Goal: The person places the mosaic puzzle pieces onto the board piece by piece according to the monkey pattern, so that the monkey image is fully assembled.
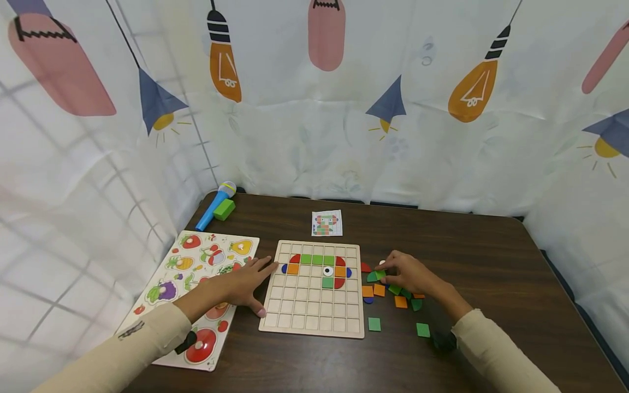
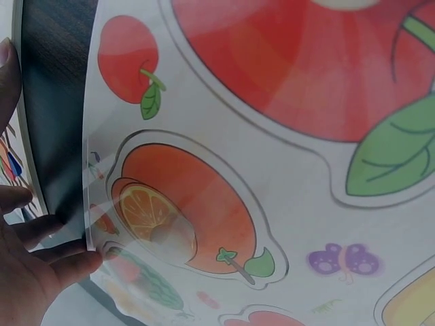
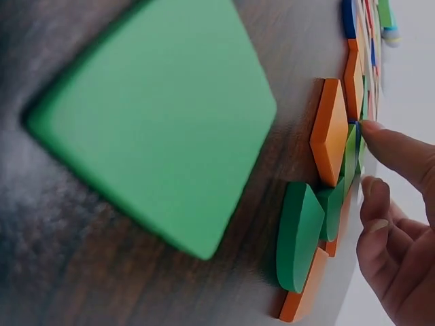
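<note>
A wooden grid board (image 1: 295,305) lies on the table, with red, green, orange and blue pieces and a round eye piece (image 1: 328,271) in its upper cells. My left hand (image 1: 248,284) rests at the board's left edge, fingers spread and thumb near the lower corner. To the right of the board, my right hand (image 1: 405,271) reaches into a pile of loose pieces. Its thumb and fingertips are bent around a green piece (image 1: 380,274); whether they pinch it cannot be seen. Orange squares (image 1: 401,302) and dark green rounded pieces (image 3: 299,238) lie by that hand.
A fruit puzzle board (image 1: 199,327) lies under the left forearm. Behind the grid board is a small pattern card (image 1: 326,223). A blue toy microphone (image 1: 212,210) and a green block (image 1: 224,209) lie at the back left. Two green squares (image 1: 374,324) lie nearer the front.
</note>
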Demonstrator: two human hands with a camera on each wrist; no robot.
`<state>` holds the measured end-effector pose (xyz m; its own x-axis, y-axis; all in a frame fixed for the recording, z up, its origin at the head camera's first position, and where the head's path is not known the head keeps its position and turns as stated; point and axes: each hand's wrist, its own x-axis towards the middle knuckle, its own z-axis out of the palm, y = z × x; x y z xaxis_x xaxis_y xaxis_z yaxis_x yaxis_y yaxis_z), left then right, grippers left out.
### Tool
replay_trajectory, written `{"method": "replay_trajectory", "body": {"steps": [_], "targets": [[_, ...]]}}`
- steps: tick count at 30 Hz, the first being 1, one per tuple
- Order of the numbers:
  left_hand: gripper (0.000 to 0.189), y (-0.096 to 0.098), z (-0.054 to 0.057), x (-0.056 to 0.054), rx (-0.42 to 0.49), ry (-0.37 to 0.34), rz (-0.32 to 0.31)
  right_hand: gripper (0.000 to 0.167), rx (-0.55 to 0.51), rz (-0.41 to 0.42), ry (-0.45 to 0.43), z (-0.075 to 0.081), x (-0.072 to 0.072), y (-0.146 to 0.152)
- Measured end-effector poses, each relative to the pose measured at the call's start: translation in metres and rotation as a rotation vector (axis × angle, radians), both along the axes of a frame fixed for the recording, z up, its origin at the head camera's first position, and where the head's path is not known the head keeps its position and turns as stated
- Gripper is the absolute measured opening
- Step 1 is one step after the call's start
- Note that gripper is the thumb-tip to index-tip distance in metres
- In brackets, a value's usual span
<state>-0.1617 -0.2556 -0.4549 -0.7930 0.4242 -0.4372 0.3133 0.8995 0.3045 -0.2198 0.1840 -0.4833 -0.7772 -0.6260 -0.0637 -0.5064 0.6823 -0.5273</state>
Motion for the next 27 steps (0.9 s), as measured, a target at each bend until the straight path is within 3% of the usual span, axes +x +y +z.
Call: {"method": "replay_trajectory", "body": {"steps": [13,27], "targets": [[0.118,0.001,0.004,0.0,-0.01,0.002,-0.003,0.025,-0.015,0.0,0.014,0.001,0.0,-0.01],[0.119,0.002,0.003,0.001,-0.02,-0.004,0.015,0.022,0.075,-0.106,-0.025,0.004,-0.021,-0.048]]}}
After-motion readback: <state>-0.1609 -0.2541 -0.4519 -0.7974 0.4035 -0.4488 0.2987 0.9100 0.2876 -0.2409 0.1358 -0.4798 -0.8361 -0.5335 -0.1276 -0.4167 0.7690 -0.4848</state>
